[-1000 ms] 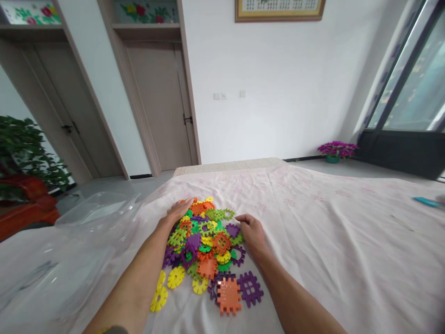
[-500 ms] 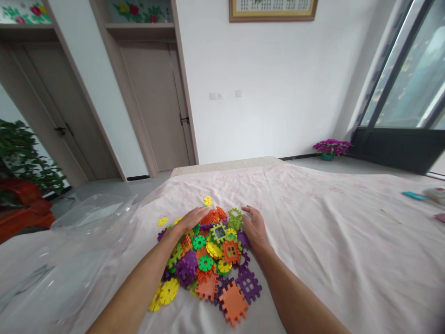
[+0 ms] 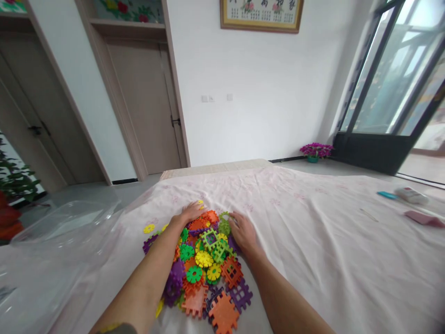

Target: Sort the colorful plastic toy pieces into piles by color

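Observation:
A heap of plastic building pieces lies between my forearms, with yellow snowflake discs (image 3: 204, 259), green snowflake discs (image 3: 194, 274) and notched squares mixed together. My left hand (image 3: 192, 212) rests at the far left of the heap, fingers stretched forward over small yellow discs (image 3: 200, 202) that it partly covers. Along the far right side, my right hand (image 3: 242, 230) is open, its fingertips beside a light green notched piece (image 3: 224, 226). Orange squares (image 3: 224, 311) and a purple window square (image 3: 239, 295) lie at the near edge. My left forearm hides some pieces.
A pink-white cloth (image 3: 306, 241) covers the surface. Clear plastic containers (image 3: 66, 227) stand at the left. To the right lie a thin stick (image 3: 369, 215), a blue item (image 3: 387, 195), a white packet (image 3: 411, 195) and a pink cloth (image 3: 424, 218). A lone yellow disc (image 3: 149, 228) sits left of the heap.
My left hand has reached forward over the small yellow discs beyond the heap. A light green square piece now shows on the heap's right middle. The view has turned slightly right.

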The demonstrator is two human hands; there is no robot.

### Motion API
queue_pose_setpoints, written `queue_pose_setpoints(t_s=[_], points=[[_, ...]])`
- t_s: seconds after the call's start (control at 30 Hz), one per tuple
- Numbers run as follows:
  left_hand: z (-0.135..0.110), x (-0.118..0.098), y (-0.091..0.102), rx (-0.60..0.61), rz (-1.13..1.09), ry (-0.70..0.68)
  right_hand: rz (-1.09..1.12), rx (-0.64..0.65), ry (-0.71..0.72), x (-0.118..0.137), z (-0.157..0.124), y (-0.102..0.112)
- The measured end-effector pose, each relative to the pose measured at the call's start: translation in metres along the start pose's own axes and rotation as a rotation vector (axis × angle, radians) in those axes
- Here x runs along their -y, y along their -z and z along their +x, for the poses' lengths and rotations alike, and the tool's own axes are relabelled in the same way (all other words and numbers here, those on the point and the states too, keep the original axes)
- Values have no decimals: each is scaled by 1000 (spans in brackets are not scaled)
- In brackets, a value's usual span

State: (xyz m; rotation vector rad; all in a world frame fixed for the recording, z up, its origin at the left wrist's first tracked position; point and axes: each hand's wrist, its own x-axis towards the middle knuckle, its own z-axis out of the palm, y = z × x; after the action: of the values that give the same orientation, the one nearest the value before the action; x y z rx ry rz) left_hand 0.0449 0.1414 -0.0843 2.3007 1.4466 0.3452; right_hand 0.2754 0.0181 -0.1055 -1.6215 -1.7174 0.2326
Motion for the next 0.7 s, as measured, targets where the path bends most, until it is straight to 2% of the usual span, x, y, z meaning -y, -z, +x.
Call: queue_pose_setpoints(t_s=[0.13, 0.33, 0.4, 0.43, 0.5, 0.53, 0.6, 0.7], points=[[-14, -6, -1, 53, -116, -64, -29, 36, 4, 6, -1, 3], [-67, -29, 15, 154, -319, -138, -5, 96, 57, 13, -2, 10], [-83, -27, 24, 174, -475, -142, 5, 94, 65, 14, -2, 12], [-91, -22, 28, 150, -569, -129, 12, 87, 67, 15, -2, 12], [-105, -3, 37, -1, -639, -58, 29, 70, 70, 15, -1, 12], [-112, 10, 41, -141, -594, 5, 34, 67, 73, 15, -1, 12], [-127, 38, 44, -372, -338, 182, 32, 71, 74, 14, -1, 11], [-150, 69, 38, -412, -269, 303, 26, 70, 70, 12, 0, 9]])
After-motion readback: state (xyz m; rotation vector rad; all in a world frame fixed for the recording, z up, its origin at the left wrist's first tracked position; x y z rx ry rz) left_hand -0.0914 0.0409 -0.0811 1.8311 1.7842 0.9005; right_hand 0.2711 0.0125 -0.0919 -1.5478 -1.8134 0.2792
